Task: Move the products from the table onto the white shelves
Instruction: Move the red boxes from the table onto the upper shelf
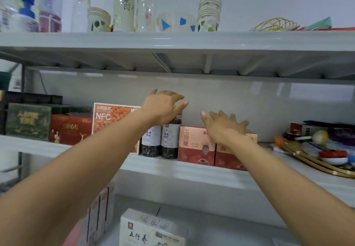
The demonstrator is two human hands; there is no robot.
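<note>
Both my arms reach to the middle white shelf (172, 166). My left hand (163, 107) hovers over the tops of two dark jars with white labels (161, 140), fingers loosely spread, holding nothing. Just above two pink-and-red boxes (196, 146), my right hand (224, 124) is held with its fingers spread and empty. An orange NFC box (109, 119) stands left of the jars. Whether either hand touches a product is unclear.
Red and green boxes (48, 126) fill the shelf's left part. A gold-rimmed tray of small items (322, 157) lies at the right. The top shelf (172, 40) carries bottles and paper cups. Below, a white box (151, 230) and upright boxes stand.
</note>
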